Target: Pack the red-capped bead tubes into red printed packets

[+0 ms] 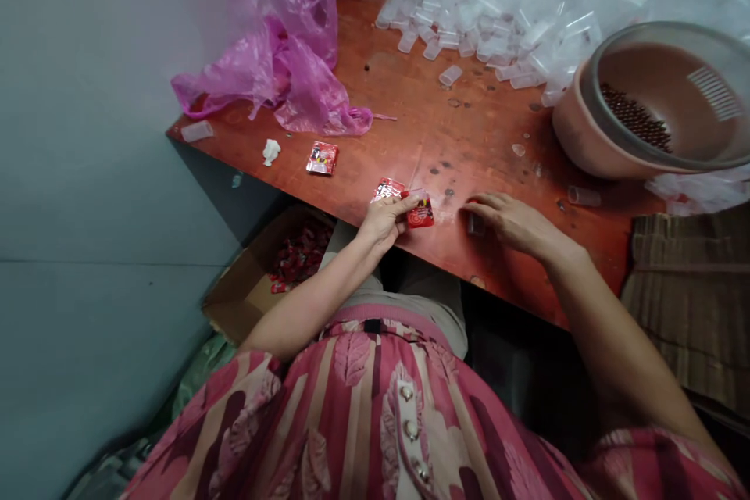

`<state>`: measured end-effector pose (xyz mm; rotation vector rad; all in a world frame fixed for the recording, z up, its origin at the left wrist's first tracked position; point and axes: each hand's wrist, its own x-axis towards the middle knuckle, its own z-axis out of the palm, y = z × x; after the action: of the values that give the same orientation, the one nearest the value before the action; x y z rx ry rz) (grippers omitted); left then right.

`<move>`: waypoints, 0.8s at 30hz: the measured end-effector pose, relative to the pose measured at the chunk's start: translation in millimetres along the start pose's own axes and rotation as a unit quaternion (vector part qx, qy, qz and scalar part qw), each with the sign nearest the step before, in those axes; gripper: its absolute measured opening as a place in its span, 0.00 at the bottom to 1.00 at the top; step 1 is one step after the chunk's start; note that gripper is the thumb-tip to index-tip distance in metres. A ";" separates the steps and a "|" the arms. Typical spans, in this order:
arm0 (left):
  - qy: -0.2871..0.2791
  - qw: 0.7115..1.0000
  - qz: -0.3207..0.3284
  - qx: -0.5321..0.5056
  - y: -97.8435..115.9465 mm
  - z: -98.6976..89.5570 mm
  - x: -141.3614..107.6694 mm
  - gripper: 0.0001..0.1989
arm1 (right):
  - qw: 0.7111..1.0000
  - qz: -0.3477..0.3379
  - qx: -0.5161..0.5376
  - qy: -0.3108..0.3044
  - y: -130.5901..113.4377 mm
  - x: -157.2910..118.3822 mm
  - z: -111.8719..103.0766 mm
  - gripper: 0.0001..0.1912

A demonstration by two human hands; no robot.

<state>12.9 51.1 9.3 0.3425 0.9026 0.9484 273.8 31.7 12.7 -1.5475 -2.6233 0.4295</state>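
Observation:
Near the table's front edge, my left hand [383,220] pinches a small red printed card [422,212] between thumb and fingers. Another red printed piece [387,188] lies just behind those fingers; whether the hand touches it I cannot tell. To the right, my right hand [516,223] has its fingers closed over a small clear plastic cup [476,226] at the tabletop. A bit of red shows at the cup's upper end, under the fingertips. Farther left on the table lies a small stack of red printed cards [322,158].
A heap of clear plastic cups [498,23] covers the back of the red table [410,117]. Nested basins [577,129] with small brown beads stand at right, above stacked cardboard [685,305]. A pink plastic bag [293,55] lies back left. Below, a carton [234,289] holds red pieces.

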 end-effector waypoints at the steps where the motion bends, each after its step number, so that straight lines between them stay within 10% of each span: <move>1: 0.010 1.000 -0.001 -0.014 -0.1 1.4 0.1 0.06 | 0.999 0.030 -0.003 0.012 7.6 -5.3 0.1 0.24; 6: 0.070 0.993 -0.007 -0.090 -1.3 7.1 -0.9 0.03 | 0.965 0.207 0.103 0.127 8.7 -29.3 6.0 0.15; 12: 0.101 0.981 -0.017 -0.167 -8.6 15.1 -2.2 0.03 | 0.752 0.313 0.506 0.283 -100.8 -30.7 25.4 0.17; 15: 0.095 0.980 -0.003 -0.176 -14.1 19.9 -4.0 0.04 | 0.695 0.322 0.556 0.322 -141.2 -19.1 33.1 0.15; 24: -0.003 0.986 0.017 -0.166 -28.0 22.6 -9.4 0.07 | 0.682 0.306 0.555 0.364 -151.6 -2.9 49.0 0.16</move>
<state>43.7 30.3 10.6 0.0758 0.7186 1.1092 137.0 -49.9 7.0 -1.4936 -0.7950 0.9282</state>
